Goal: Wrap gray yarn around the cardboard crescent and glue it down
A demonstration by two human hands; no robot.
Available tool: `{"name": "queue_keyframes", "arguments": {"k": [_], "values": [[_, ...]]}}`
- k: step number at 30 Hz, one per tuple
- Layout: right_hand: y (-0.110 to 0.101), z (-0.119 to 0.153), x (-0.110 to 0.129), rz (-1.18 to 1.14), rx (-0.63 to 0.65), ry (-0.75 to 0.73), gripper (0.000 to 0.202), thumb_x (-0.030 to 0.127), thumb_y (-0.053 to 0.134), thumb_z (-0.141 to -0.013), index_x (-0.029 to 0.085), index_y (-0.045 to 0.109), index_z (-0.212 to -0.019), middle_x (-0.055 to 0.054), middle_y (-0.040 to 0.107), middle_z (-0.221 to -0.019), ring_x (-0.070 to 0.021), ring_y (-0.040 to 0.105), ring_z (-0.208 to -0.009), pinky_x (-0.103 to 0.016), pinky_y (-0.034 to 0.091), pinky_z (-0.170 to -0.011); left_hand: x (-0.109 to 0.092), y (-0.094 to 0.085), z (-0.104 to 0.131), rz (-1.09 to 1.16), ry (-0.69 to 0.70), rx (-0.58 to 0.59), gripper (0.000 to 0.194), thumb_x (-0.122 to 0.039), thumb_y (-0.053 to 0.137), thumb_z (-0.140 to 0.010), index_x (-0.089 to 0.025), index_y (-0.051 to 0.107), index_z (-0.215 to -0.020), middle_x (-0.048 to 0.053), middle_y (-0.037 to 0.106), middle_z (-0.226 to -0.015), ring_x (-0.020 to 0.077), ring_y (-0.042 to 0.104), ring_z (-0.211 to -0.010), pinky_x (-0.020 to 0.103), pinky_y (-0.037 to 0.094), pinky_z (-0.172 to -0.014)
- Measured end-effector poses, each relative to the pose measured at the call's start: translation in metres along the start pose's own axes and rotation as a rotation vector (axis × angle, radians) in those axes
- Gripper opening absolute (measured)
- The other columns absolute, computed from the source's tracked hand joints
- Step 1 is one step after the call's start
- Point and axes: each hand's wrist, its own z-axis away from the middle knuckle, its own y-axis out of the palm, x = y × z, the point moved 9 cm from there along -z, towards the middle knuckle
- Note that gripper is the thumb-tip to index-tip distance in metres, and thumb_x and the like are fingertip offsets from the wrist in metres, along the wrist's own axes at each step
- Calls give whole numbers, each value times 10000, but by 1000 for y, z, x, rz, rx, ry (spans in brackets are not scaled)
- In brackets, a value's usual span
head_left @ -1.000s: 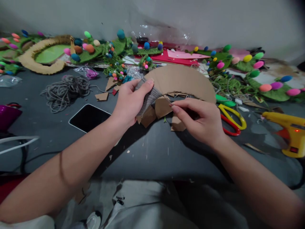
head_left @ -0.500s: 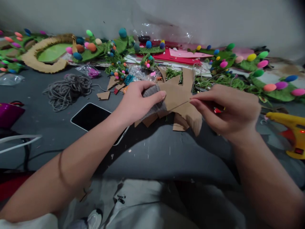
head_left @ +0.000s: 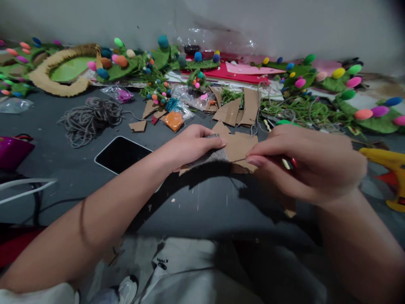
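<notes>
A cut cardboard piece [head_left: 238, 144] is partly wrapped in grey yarn [head_left: 211, 158] on its left part. My left hand [head_left: 193, 145] grips it there, with the thumb across the wrapped rows. To its right, my right hand [head_left: 303, 162] pinches the free strand between thumb and forefinger, and the strand runs taut to the wrapping. Beyond my left arm lies a loose tangle of grey yarn [head_left: 90, 120]. The cardboard's right end is hidden behind my right hand.
A phone [head_left: 122, 154] lies beside my left forearm. Cardboard scraps [head_left: 227, 112] and an orange packet [head_left: 174, 121] lie behind my hands. A yellow glue gun [head_left: 387, 162] is at the right. Green leaf pieces with coloured balls line the wall.
The cardboard has tilted and dropped lower, uncovering the scraps and orange packet behind it. My right hand has moved slightly right and down with the strand; my left hand has shifted slightly right and down.
</notes>
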Motion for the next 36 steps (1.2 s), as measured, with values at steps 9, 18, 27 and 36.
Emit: {"name": "queue_keyframes", "arguments": {"k": [9,18,27,36], "values": [[21,3,5,-299,234,58,60,185,654,-936,179,649,-877,13,614,-715,-84,538,-644,-228,423,-636,0,-3,0,19,-1,-18,227,-373,736,-812,-165,677,-742,-38,540,-581,64,425,-467,201,286,-435],[7,7,-37,13,80,136,98,274,654,-930,201,702,-886,-15,683,-732,-125,572,-616,-275,400,-580,-31,27,19,-223,350,272,313,-458,693,-873,-162,738,-965,7,643,-841,142,563,-774,228,417,-660],[13,11,-51,-78,75,263,147,362,704,-905,225,727,-858,7,676,-706,-103,526,-556,-268,386,-535,-40,28,29,-311,435,278,297,-421,685,-883,-181,728,-1052,4,677,-917,166,594,-849,228,448,-734],[25,15,-58,-206,174,328,259,476,731,-876,219,730,-842,11,673,-692,-101,511,-555,-257,369,-501,-41,36,31,-402,522,331,361,-460,705,-865,-166,742,-1071,-1,679,-882,158,583,-809,225,445,-733]]}}
